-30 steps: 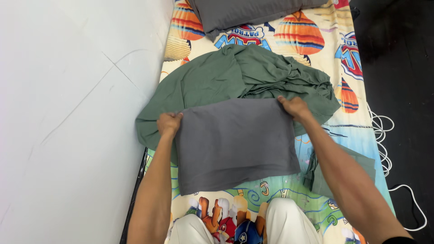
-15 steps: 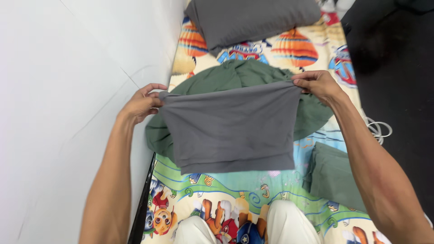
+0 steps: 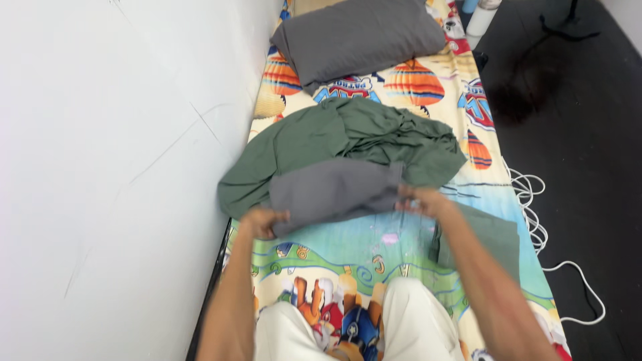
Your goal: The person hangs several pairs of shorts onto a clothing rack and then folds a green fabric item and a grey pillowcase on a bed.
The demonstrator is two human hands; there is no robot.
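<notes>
One grey folded cloth (image 3: 332, 189) is gripped at its near edge by two hands: the left hand (image 3: 263, 222) is closed on its left corner, the right hand (image 3: 422, 200) on its right corner. The cloth is laid across the near part of one crumpled green sheet (image 3: 348, 140), which is spread over the middle of the bed (image 3: 348, 251), and its near edge is held just above the cartoon-printed bedsheet. One folded green cloth (image 3: 491, 234) is seen just beside the right forearm, near the bed's right edge. One grey pillow (image 3: 358, 37) is set at the far end of the bed. One white cable (image 3: 555, 230) is coiled on the dark floor (image 3: 582, 120) beside the bed. The white wall (image 3: 114, 167) is on the left.
</notes>
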